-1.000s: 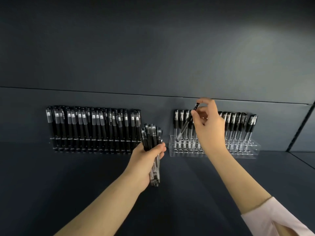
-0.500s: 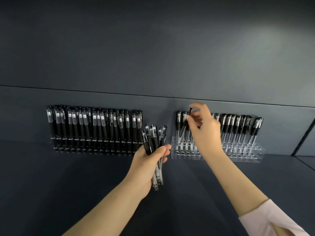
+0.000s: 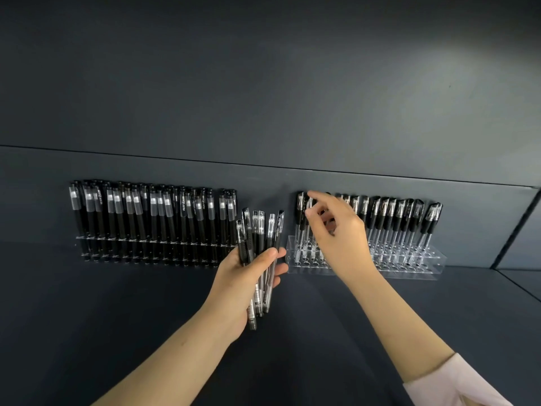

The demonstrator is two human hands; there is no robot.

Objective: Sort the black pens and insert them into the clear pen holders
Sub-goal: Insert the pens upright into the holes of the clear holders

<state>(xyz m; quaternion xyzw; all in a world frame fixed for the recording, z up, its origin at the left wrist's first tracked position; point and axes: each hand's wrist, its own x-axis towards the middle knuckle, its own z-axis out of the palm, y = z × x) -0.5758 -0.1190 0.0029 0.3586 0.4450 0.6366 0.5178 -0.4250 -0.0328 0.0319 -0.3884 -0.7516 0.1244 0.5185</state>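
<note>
My left hand (image 3: 238,284) grips a fanned bundle of several black pens (image 3: 259,232), caps up, between the two holders. My right hand (image 3: 339,238) hovers over the left end of the right clear pen holder (image 3: 409,269). Its fingers are loosely spread beside the caps of the pens (image 3: 300,212) standing there, and it holds nothing. More black pens (image 3: 404,218) fill the right part of that holder, while its front holes show bare. The left clear pen holder (image 3: 152,247) is packed with a long row of black pens (image 3: 152,209).
Both holders stand on a dark shelf (image 3: 146,317) against a dark back panel (image 3: 263,83). A panel seam (image 3: 515,232) runs diagonally at the far right. A pale sleeve (image 3: 450,385) covers my right forearm at the bottom right.
My right hand lowered the single pen into the left end of the right holder and let it go, its fingers opening. My left hand fanned its bundle out a little.
</note>
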